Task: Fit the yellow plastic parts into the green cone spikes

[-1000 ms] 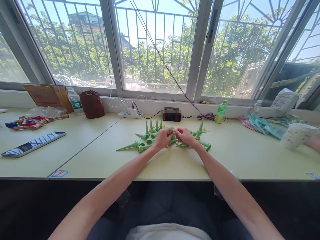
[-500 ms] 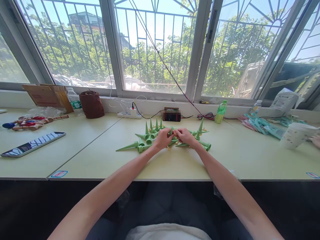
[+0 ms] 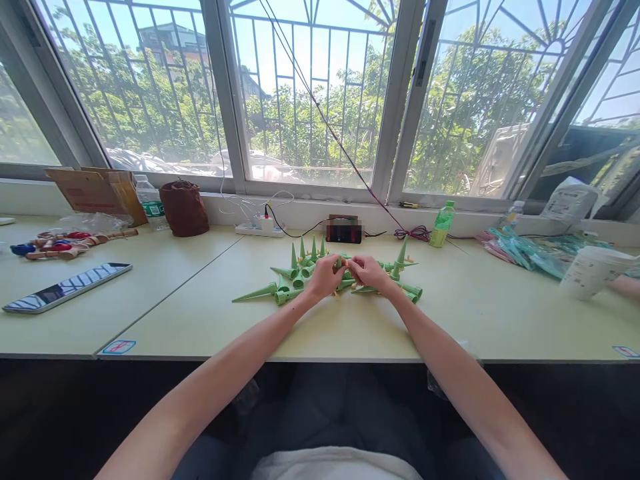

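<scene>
In the middle of the table, my left hand [image 3: 326, 276] is closed around a green plastic watering spike [image 3: 339, 262], most of it hidden by the fingers. My right hand [image 3: 369, 272] meets it fingertip to fingertip, pinching a small yellow valve piece [image 3: 347, 264] against the spike's end. Around both hands lie more green cone-shaped spikes [image 3: 257, 293], with several standing point up, such as the tall one [image 3: 401, 255] on the right. Little yellow pieces [image 3: 337, 295] are scattered among them.
Behind the spikes are a propped phone [image 3: 344, 231], a power strip [image 3: 260, 230] and a green bottle [image 3: 442, 225]. A tablet [image 3: 67, 288] and wooden toys [image 3: 65, 247] lie left. At right, a white cup [image 3: 593, 272] stands near another person's arm [image 3: 625, 285].
My hands stay in nearly the same place, with a slight shift of the fingers at the spike's end. The other person's arm at the far right has moved a little.
</scene>
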Available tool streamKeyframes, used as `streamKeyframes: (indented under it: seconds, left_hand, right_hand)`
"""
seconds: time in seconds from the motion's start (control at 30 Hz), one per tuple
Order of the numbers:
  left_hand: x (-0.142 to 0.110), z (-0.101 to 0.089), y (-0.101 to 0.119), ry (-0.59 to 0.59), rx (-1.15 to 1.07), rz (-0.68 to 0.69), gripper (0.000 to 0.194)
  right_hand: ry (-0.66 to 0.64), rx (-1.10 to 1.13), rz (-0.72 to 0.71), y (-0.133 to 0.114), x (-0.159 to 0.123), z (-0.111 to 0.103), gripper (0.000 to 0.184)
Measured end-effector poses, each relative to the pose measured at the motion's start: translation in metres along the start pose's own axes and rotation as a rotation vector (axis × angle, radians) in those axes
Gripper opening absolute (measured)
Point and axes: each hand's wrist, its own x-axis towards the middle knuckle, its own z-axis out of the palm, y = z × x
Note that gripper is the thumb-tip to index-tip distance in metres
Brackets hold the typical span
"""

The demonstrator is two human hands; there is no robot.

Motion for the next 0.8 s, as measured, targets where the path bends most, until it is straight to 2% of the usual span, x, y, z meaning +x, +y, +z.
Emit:
streamKeyframes:
  seconds: [0.33, 0.5, 0.6, 0.8]
  left_hand:
    - [-0.0011, -0.0011, 0.0009, -0.041, -0.067, 0.005, 0.010]
    - [-0.0009, -0.0010, 0.0015, -0.033, -0.061, 0.006, 0.007]
    - [-0.0004, -0.0008, 0.0009, -0.012, -0.033, 0.018, 0.009]
    - [0.0001, -0.0015, 0.0007, 0.016, -0.008, 0.013, 0.009]
  right_hand:
    - [0.038, -0.128, -0.010, -0.0009, 0.0000, -0.0027, 0.040]
    - [0.050, -0.099, -0.003, 0.0005, 0.0006, -0.0015, 0.045]
    - [0.029, -0.054, 0.001, -0.0007, 0.0002, -0.0005, 0.041]
    - [-0.016, 0.083, 0.042, -0.0046, -0.0003, -0.0003, 0.021]
